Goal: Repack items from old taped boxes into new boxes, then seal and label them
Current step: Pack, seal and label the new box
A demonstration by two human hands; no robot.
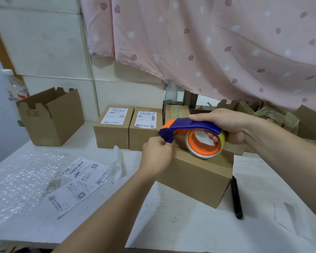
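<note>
Box (195, 172) — closed, seemingly untaped, unlabelled. My right hand (226, 125) grips the tape dispenser (190, 125) above it; left hand (157, 154) pinches its nose. Behind it, two labelled boxes (113, 125) — done.

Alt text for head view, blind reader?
A person's right hand holds a blue-and-orange tape dispenser over a closed cardboard box while the left hand pinches at its cutter end. Shipping labels lie on the white table.

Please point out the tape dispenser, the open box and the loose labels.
tape dispenser (193, 126): head view, blue handle.
open box (66, 121): head view, side wall.
loose labels (84, 170): head view, upper sheet.
</note>
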